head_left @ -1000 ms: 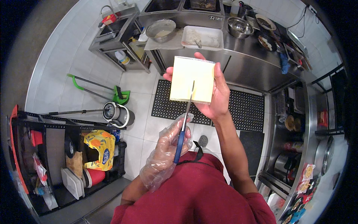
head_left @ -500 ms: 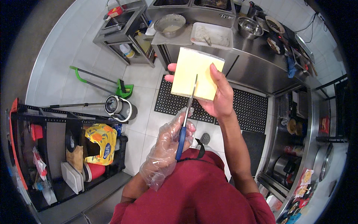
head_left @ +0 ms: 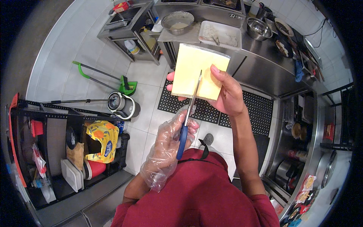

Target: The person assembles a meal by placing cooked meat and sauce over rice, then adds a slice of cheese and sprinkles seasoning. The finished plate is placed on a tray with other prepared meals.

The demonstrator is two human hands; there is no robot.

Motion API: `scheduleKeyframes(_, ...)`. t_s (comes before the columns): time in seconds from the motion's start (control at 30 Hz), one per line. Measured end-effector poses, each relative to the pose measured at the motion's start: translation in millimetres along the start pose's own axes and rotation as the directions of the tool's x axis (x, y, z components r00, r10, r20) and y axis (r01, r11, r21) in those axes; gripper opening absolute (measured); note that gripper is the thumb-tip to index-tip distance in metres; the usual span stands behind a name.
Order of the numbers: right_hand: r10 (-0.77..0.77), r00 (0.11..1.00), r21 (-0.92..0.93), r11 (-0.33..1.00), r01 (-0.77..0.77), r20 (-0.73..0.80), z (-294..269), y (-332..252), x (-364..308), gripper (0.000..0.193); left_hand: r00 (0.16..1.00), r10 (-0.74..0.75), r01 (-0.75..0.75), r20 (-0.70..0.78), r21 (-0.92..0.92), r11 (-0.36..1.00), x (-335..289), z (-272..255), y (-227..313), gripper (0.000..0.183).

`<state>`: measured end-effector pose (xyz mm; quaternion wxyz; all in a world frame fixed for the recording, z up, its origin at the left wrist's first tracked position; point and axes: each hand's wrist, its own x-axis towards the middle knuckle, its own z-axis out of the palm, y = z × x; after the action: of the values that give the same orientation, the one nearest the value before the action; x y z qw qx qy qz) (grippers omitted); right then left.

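My right hand (head_left: 231,96) grips a flat, square, pale-yellow pack of sliced cheese (head_left: 189,68) in clear plastic. Its thumb lies over the pack's right side, and fingertips show past the left edge; the rest of the fingers are hidden behind. My left hand (head_left: 162,151), in a loose clear plastic glove, is closed round blue-handled scissors (head_left: 183,138), seen edge-on. Their long blades point up and away, overlapping the lower middle of the pack. Whether the blades touch the wrapper I cannot tell.
Ahead stands a steel counter with a batter-smeared bowl (head_left: 177,22), a white tray (head_left: 220,34) and a shiny metal bowl (head_left: 259,29). A mop bucket (head_left: 123,106) and green dustpan (head_left: 127,87) are on the left. Black shelving (head_left: 68,113) stands near left; black mats (head_left: 245,113) cover floor ahead.
The view has shifted slightly. Both hands keep their grip; the pack and the scissors sit a little higher in the picture, in nearly the same position relative to each other.
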<state>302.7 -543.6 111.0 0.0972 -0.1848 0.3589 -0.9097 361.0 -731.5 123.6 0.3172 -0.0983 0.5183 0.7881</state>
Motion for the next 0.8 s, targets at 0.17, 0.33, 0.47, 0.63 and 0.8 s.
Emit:
scheduleKeyframes(0.17,0.005,1.000,0.031,0.999,-0.006,0.027,4,1,5,0.066,0.968,0.189,-0.217,0.166,0.169,0.962,1,-21,-10,0.042)
scheduleKeyframes(0.33,0.061,0.994,-0.007,0.998,-0.060,0.086,2,2,6,0.068,0.958,0.235,-0.270,0.166,0.231,0.935,3,-23,-7,0.047)
scheduleKeyframes(0.47,0.026,0.998,-0.001,1.000,-0.026,0.054,4,3,7,0.073,0.947,0.270,-0.303,0.177,0.198,0.932,4,-27,-11,0.052)
scheduleKeyframes(0.63,-0.087,0.996,0.270,0.960,0.078,0.018,10,12,19,0.088,0.964,0.157,-0.179,0.212,0.086,0.980,-3,-20,-13,0.055)
scheduleKeyframes(0.8,-0.001,0.994,0.226,0.974,-0.023,0.107,4,12,14,0.086,0.975,0.139,-0.166,0.174,0.152,0.974,-4,-17,-11,0.053)
